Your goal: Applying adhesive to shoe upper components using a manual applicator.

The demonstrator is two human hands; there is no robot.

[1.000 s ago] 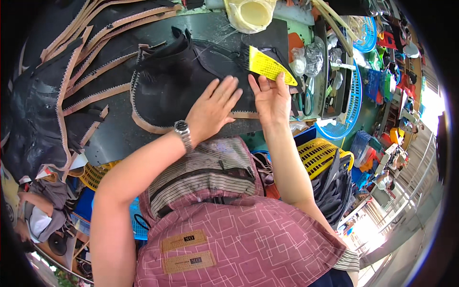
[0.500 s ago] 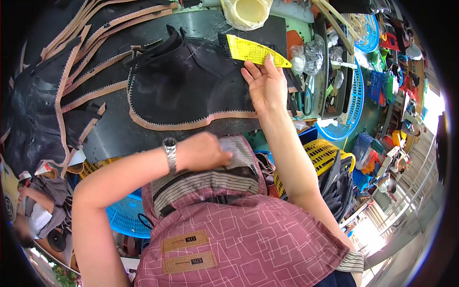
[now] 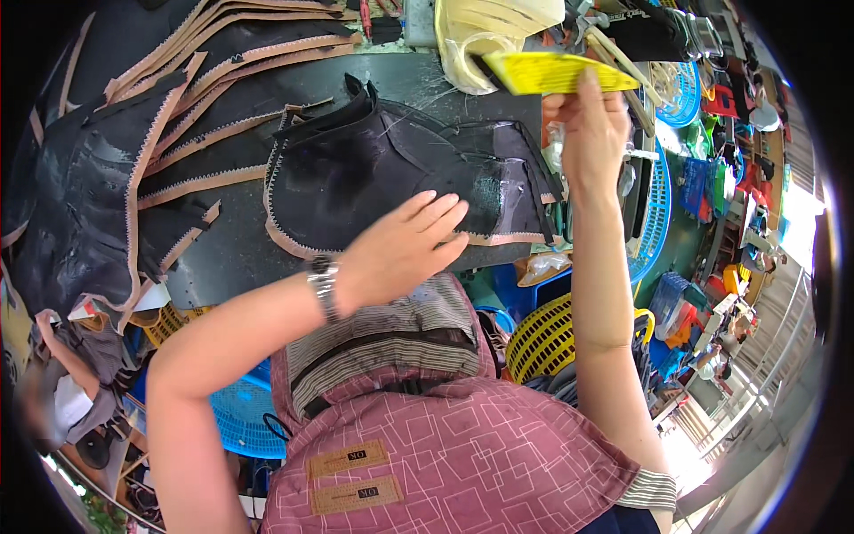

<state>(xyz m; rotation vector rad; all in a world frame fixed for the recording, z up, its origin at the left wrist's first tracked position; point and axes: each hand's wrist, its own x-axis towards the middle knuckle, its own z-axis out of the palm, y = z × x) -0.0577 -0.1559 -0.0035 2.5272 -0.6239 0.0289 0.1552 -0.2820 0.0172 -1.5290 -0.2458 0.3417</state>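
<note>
My right hand (image 3: 594, 142) pinches a yellow flat-handled brush (image 3: 556, 74) with the thumb on top. The brush's dark bristle end is at the rim of a cream-coloured, glue-caked pot (image 3: 525, 18); whether it touches is unclear. My left hand (image 3: 405, 249), a metal watch at its wrist, has its fingers stretched out over the near edge of a black shoe-upper piece (image 3: 338, 191). This piece lies flat, with a tan zigzag-cut border and a wet-looking patch toward its right end. The left palm appears empty.
Several black pieces with tan zigzag edges (image 3: 98, 178) overlap on the left of the dark work board (image 3: 218, 258). Yellow (image 3: 544, 334) and blue baskets (image 3: 245, 414) stand below the table edge. A blue basket (image 3: 656, 218) is at right. Another person's arm (image 3: 67, 351) shows at far left.
My right hand has lifted the brush off the black piece and carried it up and right to the pot. My left hand has risen from my lap and opened over the piece.
</note>
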